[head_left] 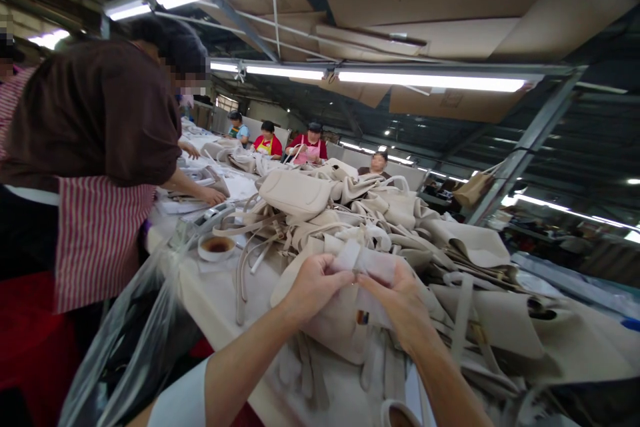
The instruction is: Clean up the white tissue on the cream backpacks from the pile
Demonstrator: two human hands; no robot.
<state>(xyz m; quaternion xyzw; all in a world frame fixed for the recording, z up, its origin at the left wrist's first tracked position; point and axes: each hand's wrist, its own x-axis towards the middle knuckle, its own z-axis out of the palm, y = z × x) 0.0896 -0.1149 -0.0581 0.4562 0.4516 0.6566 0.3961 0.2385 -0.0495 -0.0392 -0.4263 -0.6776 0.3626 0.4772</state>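
My left hand (pixel 315 287) and my right hand (pixel 400 293) meet over a beige handbag (pixel 335 327) at the near side of the pile. Between them they pinch a piece of thin white wrapping (pixel 383 265), thumbs almost touching at its lower edge. Both hands are closed, their fingertips partly hidden behind the wrapping. A small dark and gold tag or fitting (pixel 363 317) shows on the bag just below my thumbs. Straps (pixel 305 367) hang from the bag toward the table.
A heap of beige bags (pixel 295 193) covers the table (pixel 200 300). A white bowl of brown liquid (pixel 216 248) stands left, near clear plastic sheeting (pixel 130 333). A person in a striped apron (pixel 105 233) leans over the table at left; several others sit farther back.
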